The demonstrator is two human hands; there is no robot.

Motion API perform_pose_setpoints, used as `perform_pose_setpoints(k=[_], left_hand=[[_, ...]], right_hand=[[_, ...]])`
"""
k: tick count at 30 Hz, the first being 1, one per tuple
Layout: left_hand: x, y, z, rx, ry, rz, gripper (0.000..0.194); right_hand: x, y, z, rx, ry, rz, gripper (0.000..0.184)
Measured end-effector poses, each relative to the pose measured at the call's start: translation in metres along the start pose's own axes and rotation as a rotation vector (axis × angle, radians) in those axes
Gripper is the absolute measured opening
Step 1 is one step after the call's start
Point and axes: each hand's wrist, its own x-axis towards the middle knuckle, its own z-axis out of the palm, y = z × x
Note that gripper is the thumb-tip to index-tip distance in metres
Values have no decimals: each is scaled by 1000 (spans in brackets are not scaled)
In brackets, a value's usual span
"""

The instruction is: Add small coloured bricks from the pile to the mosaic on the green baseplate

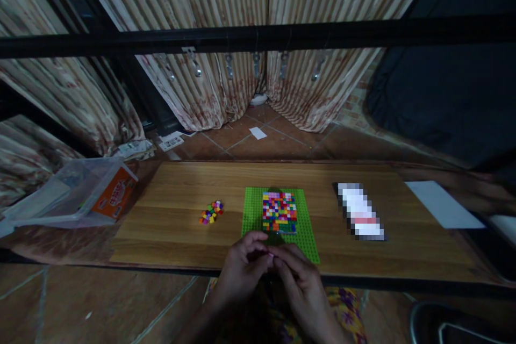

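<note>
My left hand (244,266) and my right hand (296,274) meet at the near edge of the wooden table (181,226), fingers pinched together around a tiny pink piece (270,253). Just beyond them lies a green baseplate (252,215) carrying a rectangular patch of multicoloured small bricks (279,211). A little heap of loose coloured bricks (211,212) rests on the table to the left of the plate.
A blurred-out flat object (360,211) lies right of the plate, and a white sheet (439,204) further right. A clear plastic box with an orange label (76,193) sits off the table's left end. Striped curtains hang behind, with a black bar across.
</note>
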Motion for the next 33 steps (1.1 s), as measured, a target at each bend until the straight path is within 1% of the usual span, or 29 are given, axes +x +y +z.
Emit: perform_pose_setpoints(k=[3,6,11,13,15,17,20,24,26,29,31,33], left_hand=[[0,4,1,-117,-24,-66,35],[1,4,2,-206,-26,-117,41],[-1,-1,3,-189,7,-139,47],[-2,-2,4,-178,-2,-144,48],[-2,-3,3,-183,-19,-148,49],[-2,-3,3,-204,-38,-154,48],[-2,-2,2,-240,-63,-160,48],[-1,-2,6,-232,-58,-181,52],[1,-5,8,-218,-39,-185,52],[6,-12,8,-159,41,-128,47],[10,-18,2,-51,133,-32,41],[16,-26,-8,130,223,91,33]], right_hand=[[-2,0,0,77,46,2,27],[-2,-1,1,98,85,1,22],[-3,0,1,55,121,-14,12],[-3,1,1,43,115,-16,11],[-4,0,-1,59,83,-5,14],[-5,-1,-2,99,43,13,18],[-6,-4,-2,183,14,61,17],[-5,-7,0,279,42,135,15],[-3,-8,-1,302,66,145,13],[2,-6,-7,223,148,143,12],[9,-2,-15,114,224,151,13],[18,5,-24,10,280,149,15]])
